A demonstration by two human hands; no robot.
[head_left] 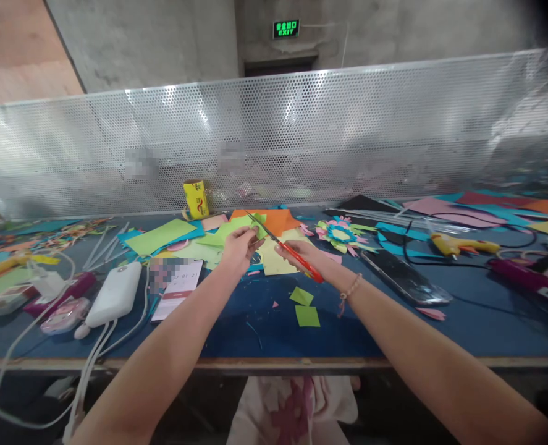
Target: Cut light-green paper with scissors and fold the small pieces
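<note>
My left hand pinches a piece of light green paper above the pile of sheets. In my right hand is a pair of scissors with red handles, its blades pointing up and left against the green paper. Whether the blades are parted is too fine to tell. Orange paper and pale yellow paper lie beneath the hands. Nearer to me, two small green paper squares rest on the blue table. A layered paper flower in blue, pink and yellow lies right of my right hand.
On the left are a white power bank with cables and a lit phone. A dark phone, a yellow glue gun and coloured sheets lie on the right. A yellow box stands before the perforated metal screen.
</note>
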